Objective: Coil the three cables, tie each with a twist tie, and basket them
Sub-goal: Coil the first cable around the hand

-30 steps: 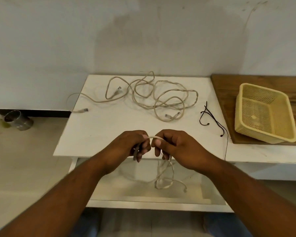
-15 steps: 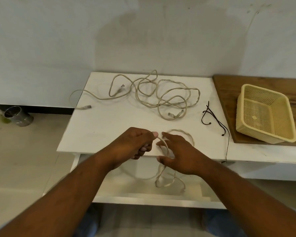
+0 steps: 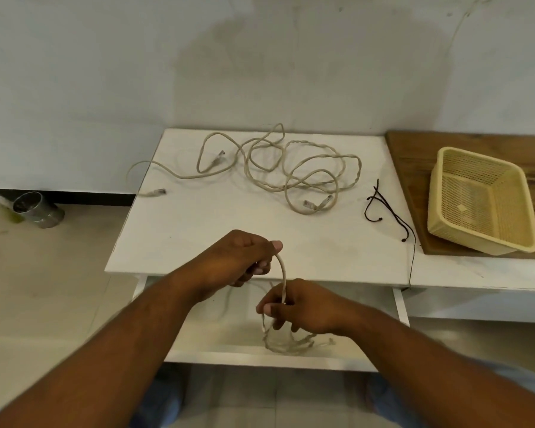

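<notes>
The left hand (image 3: 244,257) is curled closed over the near edge of the white table (image 3: 198,230), thumb and fingers pinching one beige cable (image 3: 283,274). That cable arcs up out of the fist and drops to the right hand (image 3: 303,307), which sits lower, in front of the table edge, fingers bent round the same cable with the thumb pressed against it. Below the right hand the rest of this cable hangs in loose loops over the lower shelf (image 3: 217,338).

Half a second ago the right hand was spread open just beside the left at table height; it has since come down and closed on the cable, and the arc between the two hands has stretched taller. The left hand has kept its pinch in much the same place.

Farther back on the table lies a loose tangle of beige cable (image 3: 294,168). Four plug ends show in it, which fits two cables, making three with the one in hand. They have not moved.

To the right of the tangle, near the table's right edge, lie the thin dark ties (image 3: 386,208) in a crossed bunch; the strands overlap too much to count.

One yellow mesh basket (image 3: 482,199) rests tilted on a wooden board (image 3: 414,168) on the neighbouring surface, holding nothing
</notes>
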